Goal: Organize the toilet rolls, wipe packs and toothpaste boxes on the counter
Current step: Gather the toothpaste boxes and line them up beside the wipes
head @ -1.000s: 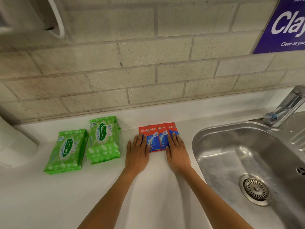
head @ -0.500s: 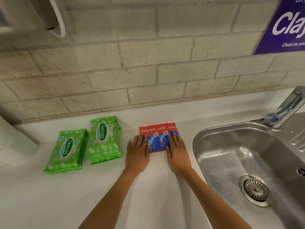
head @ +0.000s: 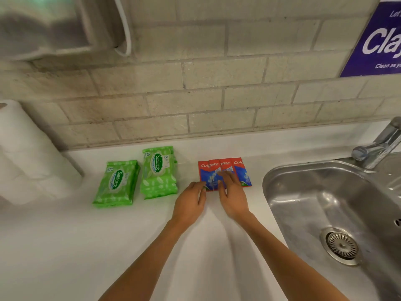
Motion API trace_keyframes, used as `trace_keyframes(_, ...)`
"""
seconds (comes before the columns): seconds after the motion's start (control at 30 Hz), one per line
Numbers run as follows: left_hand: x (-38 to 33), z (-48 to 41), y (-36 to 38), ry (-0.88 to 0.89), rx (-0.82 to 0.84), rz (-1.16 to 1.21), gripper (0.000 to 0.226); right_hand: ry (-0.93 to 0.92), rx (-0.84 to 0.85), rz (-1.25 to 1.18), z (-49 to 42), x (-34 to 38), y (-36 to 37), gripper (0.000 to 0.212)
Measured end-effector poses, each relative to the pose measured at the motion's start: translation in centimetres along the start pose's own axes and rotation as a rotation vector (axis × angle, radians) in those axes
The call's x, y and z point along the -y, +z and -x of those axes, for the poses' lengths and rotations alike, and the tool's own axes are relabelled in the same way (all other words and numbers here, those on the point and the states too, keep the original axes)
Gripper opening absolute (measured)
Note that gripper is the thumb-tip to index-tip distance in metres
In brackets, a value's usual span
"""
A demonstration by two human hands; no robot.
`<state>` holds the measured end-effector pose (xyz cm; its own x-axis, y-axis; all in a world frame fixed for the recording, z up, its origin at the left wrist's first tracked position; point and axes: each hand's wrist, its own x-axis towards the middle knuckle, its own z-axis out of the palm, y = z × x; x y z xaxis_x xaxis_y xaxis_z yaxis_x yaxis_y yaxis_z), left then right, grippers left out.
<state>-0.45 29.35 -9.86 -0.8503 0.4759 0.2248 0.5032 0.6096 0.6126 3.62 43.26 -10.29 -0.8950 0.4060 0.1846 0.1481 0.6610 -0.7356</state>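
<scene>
Head: toothpaste boxes [head: 217, 165] lengthwise toward wall [head: 217, 94]

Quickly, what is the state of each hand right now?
Left hand: touches the near corner of the leftmost box; grip cannot be told.
Right hand: open, fingers resting on the boxes.

Both forearms extended forward, left hand [head: 191, 200] loosely curled, right hand [head: 232, 197] palm down, fingers spread, hands close together
</scene>
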Motion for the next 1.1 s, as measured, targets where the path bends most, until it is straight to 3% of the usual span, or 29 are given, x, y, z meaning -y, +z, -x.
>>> trace_keyframes(0.2, 2.3, 5.0, -3.9, -0.118, -0.177, 0.122, 0.017, 0.086, -0.006, -0.352, 2.3, 4.4, 2.4, 0.033)
trace_keyframes(0.43, 5.5, 6.5, -9.6, -0.416, -0.497, 0.467, 0.017, 0.369, 0.114, -0.610, 2.1, 8.0, 5.1, 0.050)
trace_keyframes(0.63, 7.8, 2.7, -12.0, -0.672, -0.249, 0.763, 0.049, 0.450, 0.174, -0.659, -1.7, 10.8, 6.5, 0.059)
trace_keyframes(0.83, 8.4, -0.3, -11.0, -0.657, -0.012, 0.850, 0.057, 0.432, 0.256, -0.687, -3.5, 11.5, 9.3, 0.054)
trace_keyframes(1.0, 9.0, -1.3, -10.3, -0.659, 0.070, 0.881, 0.056, 0.405, 0.234, -0.743, -3.8, 11.4, 10.7, 0.046)
trace_keyframes(1.1, 9.0, -1.2, -10.3, -0.619, 0.066, 0.871, 0.045, 0.414, 0.235, -0.756, -3.7, 11.3, 11.2, 0.046)
